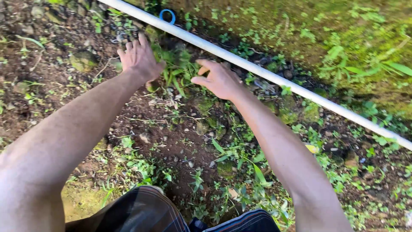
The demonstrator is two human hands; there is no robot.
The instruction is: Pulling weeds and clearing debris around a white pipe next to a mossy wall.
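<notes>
Two bare hands reached forward over a patch of damp soil (171, 137) scattered with small stones and low weeds. The left hand (139, 60) was spread, its fingers (128, 46) apart and gripping nothing, the palm turned down against the left side of a clump of green weeds (178, 68). The right hand (219, 79) sat just beside the clump on its other side, thumb and forefinger partly curled toward the leaves; whether they pinched a stem could not be told. The clump grew between the two hands, close under a long white pipe (266, 75) that ran slantwise across the ground from upper left to lower right. A small blue ring (167, 16) lay by the pipe near its upper end. Beyond the pipe rose a mossy green bank (334, 30). A mossy stone (83, 60) sat in the soil left of the left hand. Dark striped shorts (146, 212) showed at the lower edge.
</notes>
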